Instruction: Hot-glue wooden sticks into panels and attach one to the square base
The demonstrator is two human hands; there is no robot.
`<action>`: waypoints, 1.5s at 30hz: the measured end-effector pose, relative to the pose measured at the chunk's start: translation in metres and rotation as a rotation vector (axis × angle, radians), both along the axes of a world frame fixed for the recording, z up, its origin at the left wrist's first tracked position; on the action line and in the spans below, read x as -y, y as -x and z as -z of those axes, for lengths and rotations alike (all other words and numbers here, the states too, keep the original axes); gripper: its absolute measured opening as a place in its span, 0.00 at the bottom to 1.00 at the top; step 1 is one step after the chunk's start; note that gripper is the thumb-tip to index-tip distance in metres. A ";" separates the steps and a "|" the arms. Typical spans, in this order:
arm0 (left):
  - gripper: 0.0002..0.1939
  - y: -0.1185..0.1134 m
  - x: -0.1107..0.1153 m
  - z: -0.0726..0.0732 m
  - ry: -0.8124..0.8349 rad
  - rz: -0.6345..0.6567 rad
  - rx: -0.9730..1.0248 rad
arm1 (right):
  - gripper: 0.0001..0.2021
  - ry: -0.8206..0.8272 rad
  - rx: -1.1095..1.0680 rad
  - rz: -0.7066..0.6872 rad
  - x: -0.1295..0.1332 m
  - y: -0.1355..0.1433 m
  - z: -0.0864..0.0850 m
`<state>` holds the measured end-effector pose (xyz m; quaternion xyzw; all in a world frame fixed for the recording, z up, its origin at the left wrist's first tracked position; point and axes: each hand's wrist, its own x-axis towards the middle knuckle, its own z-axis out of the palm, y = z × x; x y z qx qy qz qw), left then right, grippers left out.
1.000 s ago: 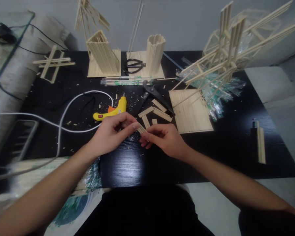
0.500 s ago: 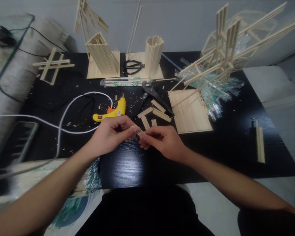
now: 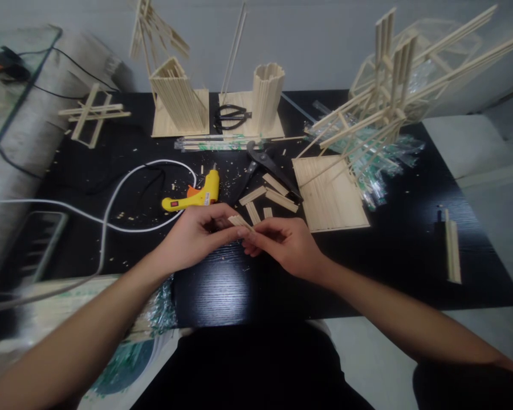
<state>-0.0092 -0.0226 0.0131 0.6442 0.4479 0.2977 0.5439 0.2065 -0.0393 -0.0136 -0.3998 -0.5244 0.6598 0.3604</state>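
Observation:
Between my two hands is a short piece of wooden sticks (image 3: 240,222) laid side by side, over the front part of the black table. My left hand (image 3: 200,234) pinches it with thumb and fingers from the left. From the right, my right hand (image 3: 284,244) grips its other end, so part of it is covered by fingers. Just beyond lie several similar short stick strips (image 3: 281,200). A yellow hot glue gun (image 3: 196,193) rests behind my left hand, its nozzle pointing away from me. Dark pliers (image 3: 268,162) lie open behind the strips.
A flat stick panel (image 3: 331,193) lies to the right. Two stick towers (image 3: 268,97) on square bases stand at the back, with black-handled cutters (image 3: 232,117) nearby. A large stick frame (image 3: 389,108) rises back right. A white cable (image 3: 106,213) loops on the left.
My left thumb and fingers have shifted on the stick piece, and more of its upper end shows now. My right hand stays nearly still, and the things on the table have not moved.

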 end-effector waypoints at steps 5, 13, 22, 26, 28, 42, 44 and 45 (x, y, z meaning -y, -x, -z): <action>0.08 0.002 0.000 0.003 0.028 -0.027 -0.008 | 0.14 0.001 -0.001 -0.013 0.002 0.002 0.000; 0.06 0.005 -0.004 -0.008 0.001 -0.145 0.010 | 0.13 0.016 -0.031 -0.005 -0.001 -0.001 0.003; 0.08 0.016 -0.011 -0.007 -0.078 -0.270 0.003 | 0.12 -0.124 0.065 0.136 -0.013 -0.013 -0.002; 0.06 0.014 -0.011 -0.005 -0.027 -0.209 0.006 | 0.16 -0.271 0.253 0.217 -0.028 -0.026 -0.005; 0.05 0.013 -0.011 -0.005 -0.004 -0.172 0.016 | 0.15 -0.393 0.385 0.195 -0.034 -0.033 -0.005; 0.13 0.011 -0.011 0.004 0.069 -0.139 0.093 | 0.30 -0.608 0.890 -0.202 -0.040 -0.046 -0.007; 0.15 0.011 -0.009 0.007 0.069 -0.118 0.094 | 0.27 -0.508 0.796 -0.171 -0.039 -0.045 -0.009; 0.15 0.011 -0.009 0.008 0.069 -0.105 0.098 | 0.24 -0.437 0.726 -0.153 -0.039 -0.045 -0.010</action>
